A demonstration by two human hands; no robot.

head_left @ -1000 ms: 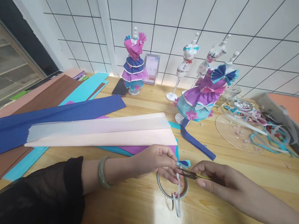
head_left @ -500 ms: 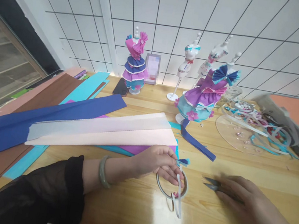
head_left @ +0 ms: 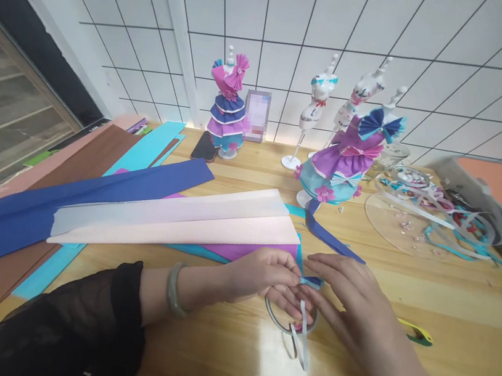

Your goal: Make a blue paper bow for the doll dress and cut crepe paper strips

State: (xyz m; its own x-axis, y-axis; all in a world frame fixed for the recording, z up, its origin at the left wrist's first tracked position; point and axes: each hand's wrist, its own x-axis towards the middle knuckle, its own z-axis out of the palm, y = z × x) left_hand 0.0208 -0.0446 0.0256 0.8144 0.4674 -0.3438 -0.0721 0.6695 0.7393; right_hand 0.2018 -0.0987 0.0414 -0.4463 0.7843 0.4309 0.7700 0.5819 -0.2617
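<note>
My left hand (head_left: 282,279) pinches a small folded blue paper piece (head_left: 311,281) between thumb and fingers, above a narrow roll of tape (head_left: 274,322). A loose whitish strip (head_left: 303,348) hangs down from under these fingers, and a bit of pink shows inside the roll. From the right, my right hand (head_left: 348,295) reaches to the paper's free end. Its thumb and index finger stand apart on either side of the blue paper. A yellow and dark object (head_left: 420,334), partly covered by my right forearm, lies on the table.
Long crepe paper strips, with a pale one (head_left: 227,225) and a blue one (head_left: 91,196), spread across the left. Behind stand dressed mini mannequins (head_left: 341,163), bare ones (head_left: 318,101) and a phone (head_left: 204,146). A clear disc (head_left: 381,222) with ribbons lies right.
My right hand has let go of the scissors and moved left to the folded paper. My left hand keeps its pinch almost in place. The yellow object has come into view.
</note>
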